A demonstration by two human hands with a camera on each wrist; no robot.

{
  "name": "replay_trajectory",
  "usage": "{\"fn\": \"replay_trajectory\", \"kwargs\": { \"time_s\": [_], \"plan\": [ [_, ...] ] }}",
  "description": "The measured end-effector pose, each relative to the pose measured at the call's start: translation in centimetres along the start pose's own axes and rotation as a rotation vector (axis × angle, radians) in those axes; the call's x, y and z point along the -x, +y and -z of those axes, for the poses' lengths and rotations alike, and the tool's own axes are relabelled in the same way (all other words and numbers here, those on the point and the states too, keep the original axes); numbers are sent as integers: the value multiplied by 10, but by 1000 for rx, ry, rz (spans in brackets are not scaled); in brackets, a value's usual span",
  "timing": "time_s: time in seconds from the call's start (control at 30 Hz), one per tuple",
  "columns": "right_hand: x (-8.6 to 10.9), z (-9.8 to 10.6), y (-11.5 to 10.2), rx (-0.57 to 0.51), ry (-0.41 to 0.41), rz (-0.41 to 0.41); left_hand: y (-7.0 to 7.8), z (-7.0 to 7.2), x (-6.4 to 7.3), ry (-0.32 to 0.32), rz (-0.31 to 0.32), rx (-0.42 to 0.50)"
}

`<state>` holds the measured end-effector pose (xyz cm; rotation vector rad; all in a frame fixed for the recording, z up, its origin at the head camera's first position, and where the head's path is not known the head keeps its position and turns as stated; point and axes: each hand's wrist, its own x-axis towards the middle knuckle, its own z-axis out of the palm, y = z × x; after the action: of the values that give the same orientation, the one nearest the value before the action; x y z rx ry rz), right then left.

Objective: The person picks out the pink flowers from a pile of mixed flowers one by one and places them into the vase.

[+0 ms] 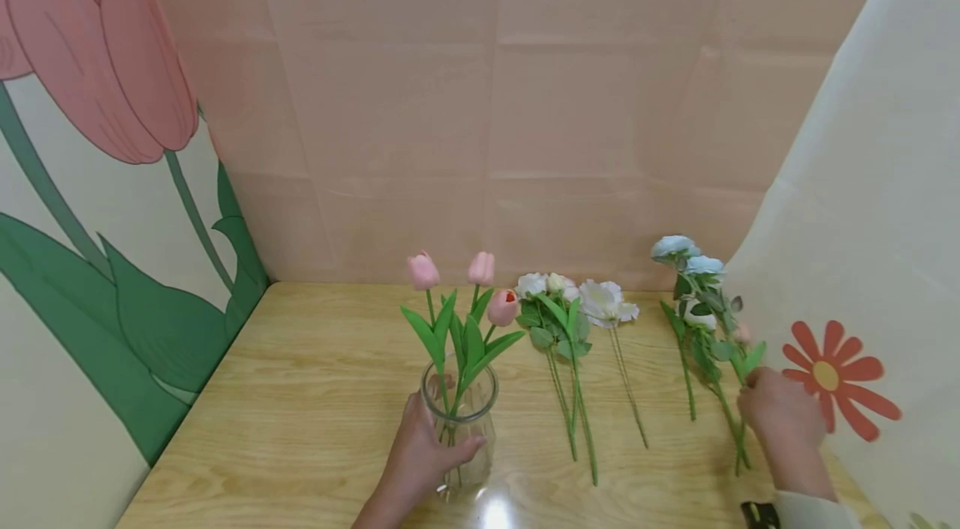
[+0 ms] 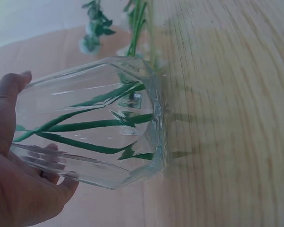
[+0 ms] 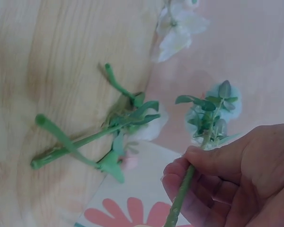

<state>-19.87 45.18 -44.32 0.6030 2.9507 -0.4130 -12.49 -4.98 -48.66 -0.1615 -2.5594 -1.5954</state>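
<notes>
My left hand [image 1: 426, 450] grips a clear glass vase [image 1: 480, 454] from its left side, the thumb across the front. In the left wrist view the faceted vase [image 2: 85, 99] shows several green stems inside, its base against the wood. Three pink tulips [image 1: 482, 268] with green leaves rise from its mouth. At the right, my right hand [image 1: 783, 412] pinches the green stem [image 3: 182, 194] of a pale blue flower spray [image 3: 227, 101] between thumb and fingers. Those blue blooms [image 1: 675, 247] stand above other stems on the table.
White flowers [image 1: 532, 286] and a larger white bloom [image 1: 603, 302] lie behind and right of the vase, stems toward me. Under the right hand lie more green stems [image 3: 75, 146] with a white and a pink bloom. Cloth walls [image 1: 495, 96] border the wooden table [image 1: 300, 412].
</notes>
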Motion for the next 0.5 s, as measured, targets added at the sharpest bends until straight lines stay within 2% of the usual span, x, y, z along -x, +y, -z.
{"fn": "replay_trajectory", "kwargs": {
  "time_s": [0.2,0.37,0.5],
  "plan": [
    [8,1,-14,3,14,41,0,0,0,3,0,-3],
    [17,1,-24,10,45,158,-1,-1,1,9,18,17],
    [25,-1,-36,-1,60,229,-1,-1,1,6,6,14]
  ]
}}
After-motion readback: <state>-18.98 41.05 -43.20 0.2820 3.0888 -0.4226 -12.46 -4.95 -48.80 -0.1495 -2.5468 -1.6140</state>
